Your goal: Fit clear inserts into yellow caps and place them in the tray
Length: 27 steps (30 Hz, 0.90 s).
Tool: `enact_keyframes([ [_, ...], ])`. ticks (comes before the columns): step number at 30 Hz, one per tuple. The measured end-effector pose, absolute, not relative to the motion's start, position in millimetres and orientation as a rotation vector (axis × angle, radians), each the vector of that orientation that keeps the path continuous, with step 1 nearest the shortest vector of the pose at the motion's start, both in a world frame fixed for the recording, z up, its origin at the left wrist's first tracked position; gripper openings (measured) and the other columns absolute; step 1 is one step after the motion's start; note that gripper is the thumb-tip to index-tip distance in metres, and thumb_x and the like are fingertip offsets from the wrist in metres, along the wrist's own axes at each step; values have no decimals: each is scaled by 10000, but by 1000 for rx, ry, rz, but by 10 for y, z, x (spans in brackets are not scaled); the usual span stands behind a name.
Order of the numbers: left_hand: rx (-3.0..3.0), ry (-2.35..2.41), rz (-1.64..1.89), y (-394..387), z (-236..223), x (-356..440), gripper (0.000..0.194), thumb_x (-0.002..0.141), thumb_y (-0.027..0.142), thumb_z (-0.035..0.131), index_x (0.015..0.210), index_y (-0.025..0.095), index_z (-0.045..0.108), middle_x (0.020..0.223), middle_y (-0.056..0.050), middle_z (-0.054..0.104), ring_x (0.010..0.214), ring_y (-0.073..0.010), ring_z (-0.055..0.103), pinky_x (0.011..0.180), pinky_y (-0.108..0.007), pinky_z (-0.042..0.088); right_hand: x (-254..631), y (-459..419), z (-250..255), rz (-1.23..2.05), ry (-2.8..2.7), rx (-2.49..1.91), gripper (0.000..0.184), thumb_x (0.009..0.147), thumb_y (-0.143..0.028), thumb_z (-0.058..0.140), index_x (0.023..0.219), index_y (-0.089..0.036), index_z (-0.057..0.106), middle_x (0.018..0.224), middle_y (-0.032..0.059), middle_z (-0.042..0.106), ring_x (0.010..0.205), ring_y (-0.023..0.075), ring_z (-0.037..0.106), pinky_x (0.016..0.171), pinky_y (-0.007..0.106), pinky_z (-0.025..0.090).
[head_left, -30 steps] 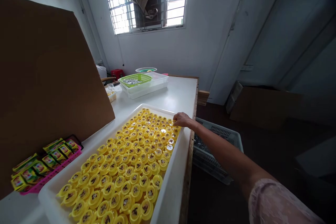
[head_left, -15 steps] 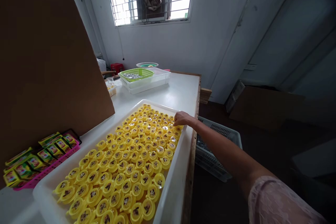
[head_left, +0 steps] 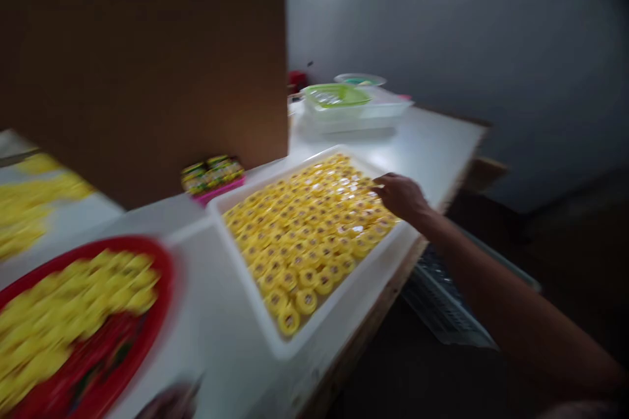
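The whole view is smeared by motion. A white tray [head_left: 344, 314] on the white table holds several rows of yellow caps [head_left: 304, 236]. My right hand [head_left: 400, 195] reaches over the tray's far right corner, fingers bent down onto the caps there; blur hides whether they grip one. At the bottom edge a dark blurred shape that may be my left hand [head_left: 170, 401] lies near a red round tray [head_left: 157, 314] heaped with more yellow caps.
A big brown cardboard sheet [head_left: 147, 65] stands along the left. Behind it sit a pink tray of packets [head_left: 211, 175], a green basket [head_left: 337, 95] on a clear container [head_left: 388, 111]. A grey crate [head_left: 442, 308] is on the floor beside the table edge.
The camera has swung sharply left and down, bringing the red tray of caps into view. My right hand stays at the white tray's far right corner.
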<state>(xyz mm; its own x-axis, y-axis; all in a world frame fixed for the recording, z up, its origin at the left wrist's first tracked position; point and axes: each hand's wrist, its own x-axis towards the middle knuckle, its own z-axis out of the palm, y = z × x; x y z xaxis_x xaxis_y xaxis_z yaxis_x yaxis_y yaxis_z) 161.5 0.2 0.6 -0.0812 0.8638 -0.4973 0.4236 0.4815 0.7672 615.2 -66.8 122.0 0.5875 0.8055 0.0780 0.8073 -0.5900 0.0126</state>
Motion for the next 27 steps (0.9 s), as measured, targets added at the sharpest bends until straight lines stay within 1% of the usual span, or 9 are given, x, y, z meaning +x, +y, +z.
enact_keyframes([
  [2,1027,1685,540,-182,60,1294,381,617,495,727,841,197,652,762,-45,656,666,-193,607,589,-305,518,5575,-633,1223,-308,-1575,-2244,289,874,-326,490,1082,-177,626,1110,98,616,913,204,618,769,291,475],
  [3,1022,1505,461,-224,92,1173,405,597,470,749,863,180,653,740,-49,656,650,-184,604,617,-302,516,5248,-638,1216,-279,-1663,-2010,272,856,-320,526,1078,-198,625,1107,84,617,900,198,621,771,292,482],
  [8,1175,1347,674,-162,247,767,321,698,423,673,822,130,633,729,-51,639,577,-118,547,539,-215,440,3577,-870,1018,350,-2058,-1316,208,863,-186,515,1039,-179,624,996,78,639,875,155,614,768,249,490],
  [11,1233,1394,740,-205,340,537,299,711,401,657,843,133,631,725,-38,632,547,-105,518,508,-205,411,2898,-966,728,637,-2169,-1234,179,857,-155,512,985,-158,637,928,81,638,830,151,608,745,245,484],
  [14,1253,1428,692,-325,354,316,315,701,403,655,871,138,634,727,-36,638,546,-111,518,512,-212,409,2515,-963,472,709,-2243,-1223,173,834,-146,543,985,-149,628,928,80,625,865,158,588,775,253,466],
  [16,1273,1427,639,-404,315,223,328,695,413,651,877,141,638,707,-32,635,556,-125,525,520,-223,417,2347,-933,374,676,-2357,-1183,170,814,-145,566,975,-138,621,949,85,614,919,173,563,820,272,448],
  [19,1356,1402,577,-493,240,186,325,708,433,621,875,156,652,698,-28,640,578,-156,547,528,-247,429,2172,-883,301,590,-2587,-1102,94,838,-152,530,844,-135,622,920,82,602,909,178,540,852,301,424],
  [21,1424,1375,553,-536,210,204,296,730,423,588,869,172,661,728,-32,658,614,-177,573,550,-262,438,2106,-861,270,542,-2667,-1096,156,868,-152,481,784,-141,612,903,76,592,882,170,529,838,300,424],
  [27,1620,1321,556,-586,194,243,220,786,287,499,884,216,682,797,-22,688,699,-193,611,633,-281,445,2033,-848,176,381,-2616,-1238,123,852,-110,486,857,-152,601,950,91,580,880,185,526,772,294,451],
])
